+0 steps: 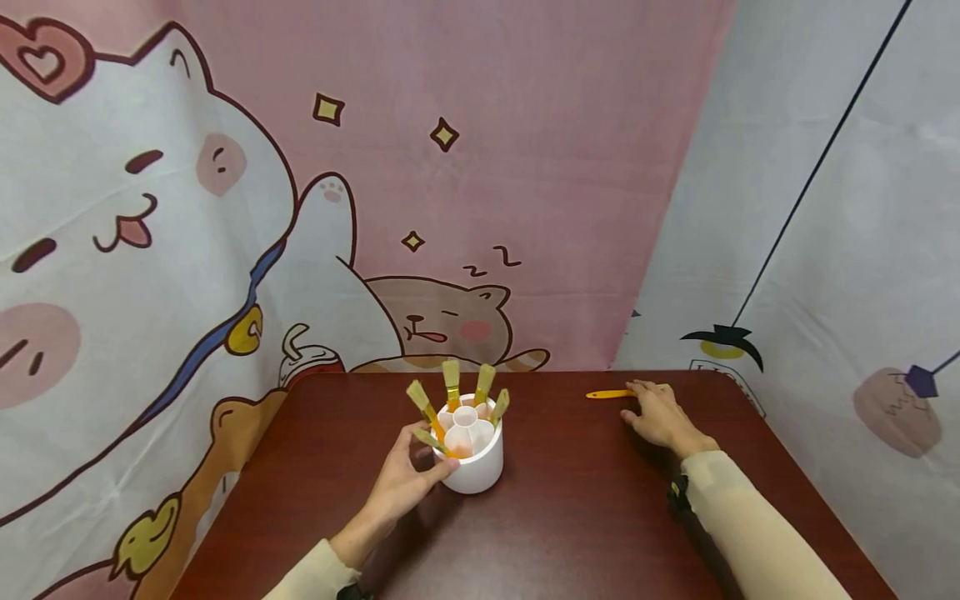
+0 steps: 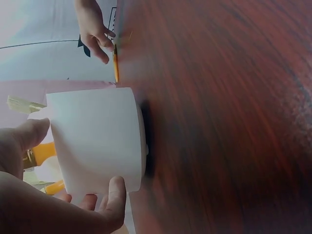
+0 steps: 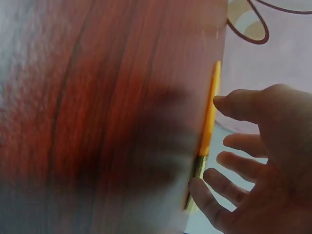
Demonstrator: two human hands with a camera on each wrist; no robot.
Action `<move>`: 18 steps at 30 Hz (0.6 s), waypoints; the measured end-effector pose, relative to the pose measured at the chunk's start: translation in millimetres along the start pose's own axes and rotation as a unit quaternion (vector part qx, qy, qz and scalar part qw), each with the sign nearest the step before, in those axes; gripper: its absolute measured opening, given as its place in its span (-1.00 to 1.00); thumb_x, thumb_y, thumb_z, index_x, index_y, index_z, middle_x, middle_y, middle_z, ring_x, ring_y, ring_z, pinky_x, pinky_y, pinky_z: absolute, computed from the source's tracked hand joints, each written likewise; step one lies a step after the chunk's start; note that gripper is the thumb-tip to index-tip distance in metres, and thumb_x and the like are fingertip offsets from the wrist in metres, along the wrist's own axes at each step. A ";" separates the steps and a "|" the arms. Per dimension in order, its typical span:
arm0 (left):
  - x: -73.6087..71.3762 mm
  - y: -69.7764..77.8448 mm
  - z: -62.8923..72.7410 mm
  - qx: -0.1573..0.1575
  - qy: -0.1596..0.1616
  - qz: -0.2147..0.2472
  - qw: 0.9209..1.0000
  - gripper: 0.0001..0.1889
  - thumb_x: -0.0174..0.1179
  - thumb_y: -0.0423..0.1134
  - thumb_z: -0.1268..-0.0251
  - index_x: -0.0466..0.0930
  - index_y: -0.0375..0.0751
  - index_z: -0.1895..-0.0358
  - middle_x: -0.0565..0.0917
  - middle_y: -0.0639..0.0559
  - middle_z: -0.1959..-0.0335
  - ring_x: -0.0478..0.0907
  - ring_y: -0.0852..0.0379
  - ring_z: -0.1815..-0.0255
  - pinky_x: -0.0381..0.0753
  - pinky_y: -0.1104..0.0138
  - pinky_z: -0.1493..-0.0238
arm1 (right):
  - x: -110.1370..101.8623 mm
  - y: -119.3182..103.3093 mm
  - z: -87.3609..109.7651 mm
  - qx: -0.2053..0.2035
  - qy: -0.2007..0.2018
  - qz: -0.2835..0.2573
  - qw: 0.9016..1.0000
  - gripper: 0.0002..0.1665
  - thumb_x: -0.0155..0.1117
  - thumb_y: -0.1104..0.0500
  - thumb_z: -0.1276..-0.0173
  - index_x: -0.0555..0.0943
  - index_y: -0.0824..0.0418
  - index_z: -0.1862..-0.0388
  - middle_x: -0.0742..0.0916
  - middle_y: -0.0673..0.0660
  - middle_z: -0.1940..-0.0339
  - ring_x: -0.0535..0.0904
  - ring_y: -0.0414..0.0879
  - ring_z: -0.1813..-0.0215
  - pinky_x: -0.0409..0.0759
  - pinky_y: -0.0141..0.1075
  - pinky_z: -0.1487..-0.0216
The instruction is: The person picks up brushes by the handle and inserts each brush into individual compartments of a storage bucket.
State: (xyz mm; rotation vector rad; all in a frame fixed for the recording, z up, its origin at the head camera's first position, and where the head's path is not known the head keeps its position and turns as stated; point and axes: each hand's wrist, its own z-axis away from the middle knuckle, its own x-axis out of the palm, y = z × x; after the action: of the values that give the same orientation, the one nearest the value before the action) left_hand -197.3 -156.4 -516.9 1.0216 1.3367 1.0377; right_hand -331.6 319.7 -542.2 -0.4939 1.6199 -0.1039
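Observation:
A white round brush holder (image 1: 481,473) with divided compartments stands on the table, several paintbrushes (image 1: 451,375) in it with bristles up and orange handles down. My left hand (image 1: 401,482) grips it from the left, thumb and fingers spread around its wall and rim. Toward the table's far edge, one more paintbrush (image 1: 608,394) lies flat, its orange handle pointing left. Over its bristle end reaches my right hand (image 1: 660,417). In the right wrist view the fingers are spread and loosely bent, with fingertips right at the brush (image 3: 209,122).
The dark reddish wooden table (image 1: 555,533) ends at a hanging cloth backdrop (image 1: 570,167) printed with cartoon cats. Another printed cloth (image 1: 847,208) hangs along the right side.

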 end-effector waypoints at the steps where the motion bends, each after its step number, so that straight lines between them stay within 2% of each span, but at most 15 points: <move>1: 0.0 0.1 -0.3 0.001 -0.001 -0.004 1.000 -0.16 0.70 -0.27 -0.36 0.45 -0.24 -0.61 0.65 -0.38 -0.55 0.69 -0.42 -0.51 0.88 0.16 0.08 | -0.2 0.9 -0.6 0.005 -0.007 0.000 1.000 -0.23 0.47 0.17 -0.68 0.48 0.53 -0.68 0.50 0.66 -0.70 0.36 0.75 -0.62 0.50 0.65 -0.51; 5: 1.4 -0.6 -0.9 0.009 -0.008 -0.017 1.000 -0.14 0.73 -0.21 -0.34 0.44 -0.25 -0.61 0.63 -0.36 -0.58 0.68 -0.44 -0.54 0.91 0.09 -0.12 | 0.6 4.8 -2.1 0.017 -0.016 0.000 1.000 -0.24 0.48 0.16 -0.67 0.50 0.50 -0.68 0.51 0.63 -0.71 0.33 0.76 -0.63 0.50 0.72 -0.41; 10: 3.8 -2.3 0.1 0.014 -0.013 -0.016 1.000 -0.09 0.76 -0.17 -0.32 0.41 -0.26 -0.62 0.61 -0.33 -0.59 0.69 -0.39 -0.55 0.85 -0.12 -0.36 | 2.4 9.1 -1.7 0.012 0.003 0.013 1.000 -0.36 0.48 0.19 -0.68 0.61 0.47 -0.58 0.65 0.59 -0.56 0.48 0.65 -0.52 0.56 0.62 -0.34; 14: 4.6 -2.7 0.2 0.019 -0.013 -0.009 1.000 -0.06 0.77 -0.18 -0.30 0.38 -0.25 -0.63 0.64 -0.32 -0.56 0.73 -0.34 -0.51 0.80 -0.20 -0.43 | 1.1 10.3 -1.8 -0.002 0.017 0.015 1.000 -0.49 0.51 0.25 -0.63 0.72 0.44 -0.44 0.74 0.55 -0.43 0.59 0.56 -0.40 0.60 0.55 -0.31; 18: 5.7 -2.1 -1.6 0.026 -0.008 -0.014 1.000 -0.03 0.78 -0.16 -0.28 0.39 -0.19 -0.66 0.69 -0.27 -0.54 0.75 -0.28 -0.47 0.75 -0.23 -0.49 | 0.7 13.8 -2.8 -0.011 0.029 0.017 0.999 -0.55 0.50 0.29 -0.61 0.77 0.41 -0.39 0.76 0.53 -0.41 0.60 0.53 -0.36 0.62 0.53 -0.28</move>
State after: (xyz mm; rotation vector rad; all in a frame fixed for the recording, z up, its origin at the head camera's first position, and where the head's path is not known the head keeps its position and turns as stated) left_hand -199.1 -151.4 -520.3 1.0445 1.3665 0.9756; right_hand -337.8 331.3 -547.4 -0.4838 1.6859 -0.0766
